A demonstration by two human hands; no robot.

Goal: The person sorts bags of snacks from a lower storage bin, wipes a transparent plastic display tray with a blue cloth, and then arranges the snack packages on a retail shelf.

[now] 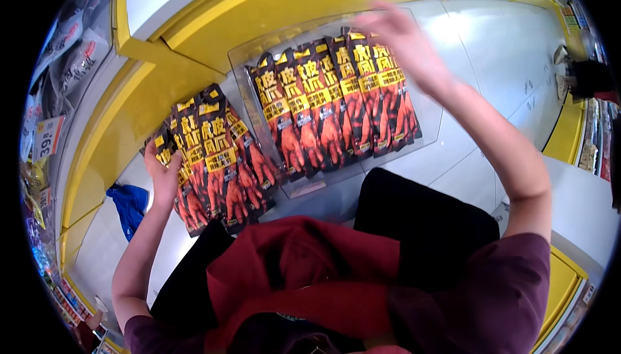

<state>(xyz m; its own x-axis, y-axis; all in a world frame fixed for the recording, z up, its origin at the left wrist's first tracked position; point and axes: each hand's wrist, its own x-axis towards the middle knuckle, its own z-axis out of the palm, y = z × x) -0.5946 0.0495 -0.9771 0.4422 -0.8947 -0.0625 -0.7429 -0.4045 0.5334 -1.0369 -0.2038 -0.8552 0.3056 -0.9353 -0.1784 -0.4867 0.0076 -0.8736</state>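
Black-and-red snack pouches printed with chicken feet stand in a row (310, 106) inside a clear plastic bin (301, 190) on the floor. More of these pouches lie in an overlapping pile (228, 160) to the bin's left. My left hand (164, 169) grips the upper part of the leftmost pouch (165, 146) in that pile, thumb on one side and fingers on the other. Blurred by motion, my right hand (395, 31) hovers over the bin's far right corner, above the tops of the pouches. Its fingers look apart, and no item shows in it.
A yellow shelf base (204, 38) runs along the far and left sides. Packaged goods (77, 63) with price tags fill the left shelf. A blue cloth or bag (128, 208) lies on the tiled floor (465, 87). Another person's dark clothing (594, 80) shows at the far right.
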